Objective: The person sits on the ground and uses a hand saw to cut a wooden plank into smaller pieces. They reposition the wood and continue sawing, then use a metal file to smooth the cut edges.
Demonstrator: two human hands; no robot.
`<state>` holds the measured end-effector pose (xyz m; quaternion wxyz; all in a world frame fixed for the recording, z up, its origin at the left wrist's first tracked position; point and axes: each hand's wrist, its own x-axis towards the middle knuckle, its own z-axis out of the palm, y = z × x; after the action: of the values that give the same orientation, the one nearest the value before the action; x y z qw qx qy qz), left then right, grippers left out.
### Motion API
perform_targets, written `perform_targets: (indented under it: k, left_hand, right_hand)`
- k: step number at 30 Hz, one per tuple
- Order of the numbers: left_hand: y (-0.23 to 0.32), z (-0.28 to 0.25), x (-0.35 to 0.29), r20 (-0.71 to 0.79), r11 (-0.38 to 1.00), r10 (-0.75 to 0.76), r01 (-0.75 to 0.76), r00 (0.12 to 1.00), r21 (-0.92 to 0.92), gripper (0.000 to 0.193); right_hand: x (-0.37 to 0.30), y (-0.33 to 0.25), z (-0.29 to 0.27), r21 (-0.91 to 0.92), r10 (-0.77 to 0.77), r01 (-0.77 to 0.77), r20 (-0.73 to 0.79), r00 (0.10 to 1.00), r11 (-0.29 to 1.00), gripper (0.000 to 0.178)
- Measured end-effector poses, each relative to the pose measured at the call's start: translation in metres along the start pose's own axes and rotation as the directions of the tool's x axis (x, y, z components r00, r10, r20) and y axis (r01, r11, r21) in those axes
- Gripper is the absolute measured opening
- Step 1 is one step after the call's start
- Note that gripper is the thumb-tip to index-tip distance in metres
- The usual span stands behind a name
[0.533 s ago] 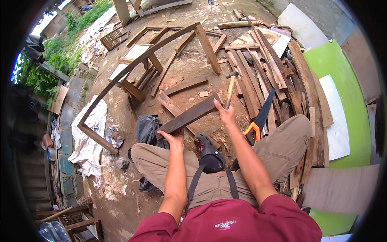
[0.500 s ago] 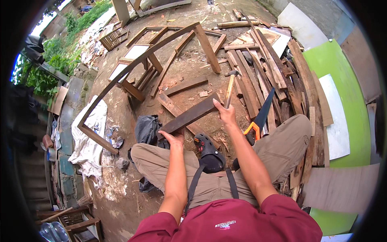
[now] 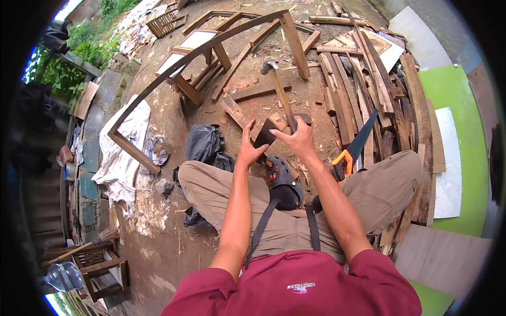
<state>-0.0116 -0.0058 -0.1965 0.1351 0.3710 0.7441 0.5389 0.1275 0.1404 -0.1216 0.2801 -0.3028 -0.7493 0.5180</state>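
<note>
My right hand (image 3: 299, 140) is closed round the wooden handle of a claw hammer (image 3: 280, 92), its head pointing away from me. The right thumb also presses toward a dark wood piece (image 3: 264, 134) in front of me. My left hand (image 3: 251, 147) is beside that piece, thumb and fingers curved but apart; I cannot tell whether they touch it. Part of the wood is hidden behind the right hand and hammer. Below it is my dark clog (image 3: 283, 174). A handsaw (image 3: 360, 142) with an orange handle lies near my right knee.
A curved wooden frame (image 3: 203, 50) arches across the left and front. Piled planks (image 3: 348, 95) lie to the right, by a green panel (image 3: 458, 105). A black plastic bag (image 3: 204, 143) and a white cloth (image 3: 124, 158) lie left. A small wooden stool (image 3: 103, 268) stands lower left.
The dark plank, held lengthwise in both hands before, has turned and appears shortened. My left hand has come nearer the right, its fingers now apart. The hammer has tilted leftward.
</note>
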Motion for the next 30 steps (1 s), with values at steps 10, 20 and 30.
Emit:
perform_targets:
  k: [10,20,30]
  left_hand:
    - [0.038,-0.019,0.005,-0.202,0.998,-0.060,0.063,0.978,0.008,0.070]
    - [-0.015,-0.136,0.009,0.020,0.892,-0.374,0.366,0.927,-0.265,0.063]
    - [-0.018,-0.125,-0.007,-0.003,0.934,-0.301,0.295,0.954,-0.203,0.052]
  right_hand:
    - [-0.007,0.039,0.024,0.034,0.150,-0.149,-0.038,0.988,0.988,0.043]
    - [-0.068,0.201,0.027,-0.802,0.159,-0.008,0.108,0.981,0.597,0.027]
    - [-0.060,0.206,0.000,-0.811,0.246,-0.260,-0.149,0.958,0.524,0.039]
